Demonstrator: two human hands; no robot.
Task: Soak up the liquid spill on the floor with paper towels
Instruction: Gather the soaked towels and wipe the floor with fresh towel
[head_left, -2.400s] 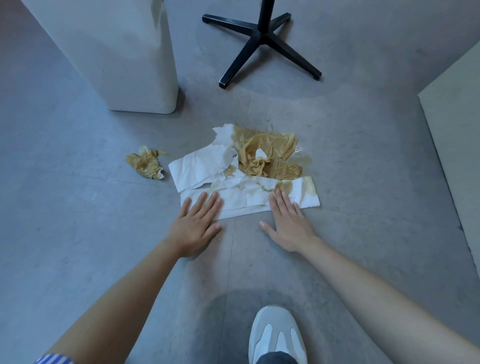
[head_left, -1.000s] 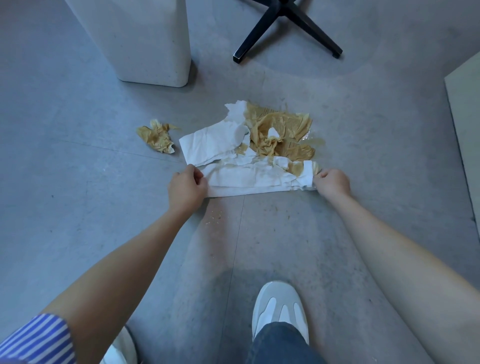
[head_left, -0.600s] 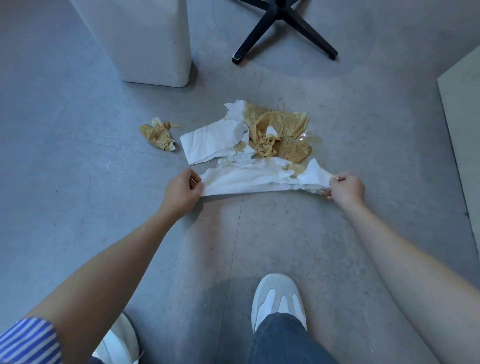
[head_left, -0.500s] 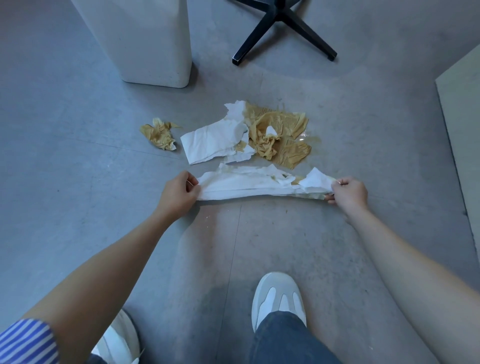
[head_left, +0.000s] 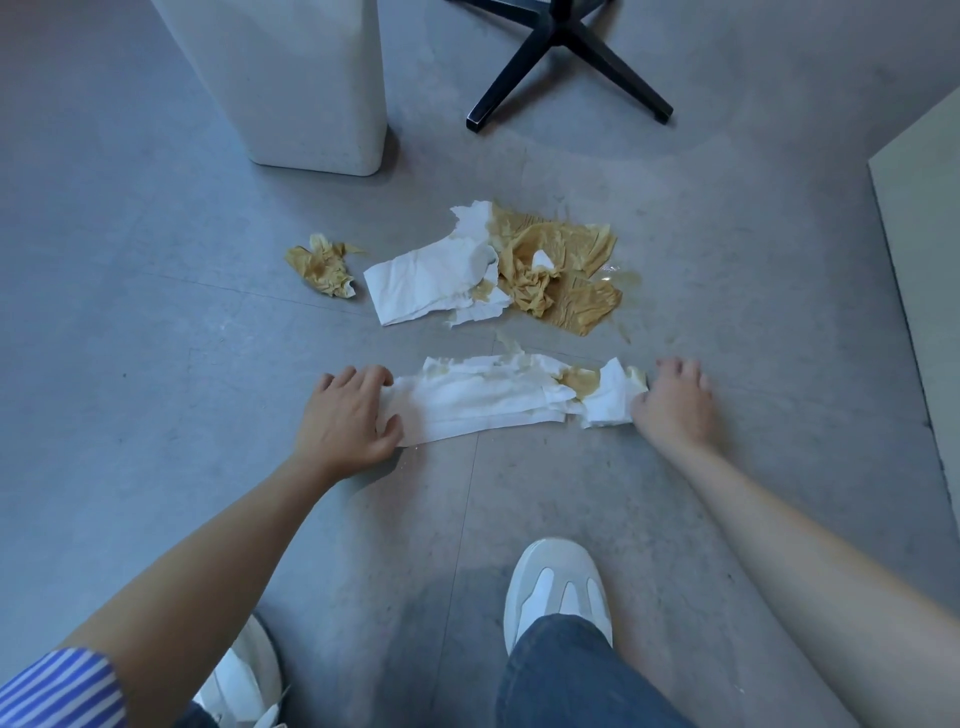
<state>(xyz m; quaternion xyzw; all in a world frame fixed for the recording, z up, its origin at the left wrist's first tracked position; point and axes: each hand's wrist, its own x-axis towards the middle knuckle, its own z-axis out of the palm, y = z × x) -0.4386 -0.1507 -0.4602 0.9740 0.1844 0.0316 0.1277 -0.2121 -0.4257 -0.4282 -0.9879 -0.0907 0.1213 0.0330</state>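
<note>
Laying paper towel strip (head_left: 483, 400) flat on floor (head_left: 156, 441): strip, stretched taut between two pinching hands half a second ago, now rests just short of soaked brown pile (head_left: 556, 265), bare floor between. Left hand (head_left: 345, 415) fingers straight, pressing strip's left end. Right hand (head_left: 675, 402) fingers loosely curled, thumb against right end, no pinch seen. Strip mostly white, likely absorbent yet. Brown puddle (head_left: 621, 275) glistens uncovered at pile's right edge; job unfinished.

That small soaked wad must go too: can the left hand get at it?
Probably yes: the soaked wad lies on floor ahead of the left hand, nothing between them, though the hand touches the paper towel strip.
</note>
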